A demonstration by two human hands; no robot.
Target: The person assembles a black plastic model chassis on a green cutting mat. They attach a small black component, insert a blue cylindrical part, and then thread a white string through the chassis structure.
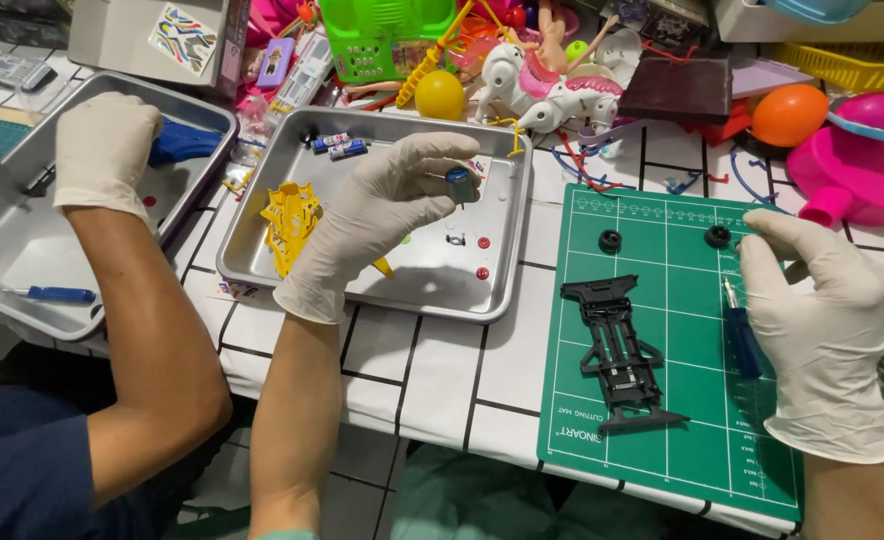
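A table (432,370) covered in a white cloth with a black grid carries two metal trays (507,270) (2,250), a green cutting mat (672,330), a yellow ball (440,95), an orange egg (788,114), a white toy horse (552,90), a green basket (387,35) and a pink toy (852,165).

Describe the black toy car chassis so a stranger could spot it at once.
Find the green cutting mat on the tiled table, right of the middle metal tray. The black toy car chassis lies flat at the mat's centre. It is long and skeletal, unlike the two small black wheels above it and the blue-handled screwdriver beside it.
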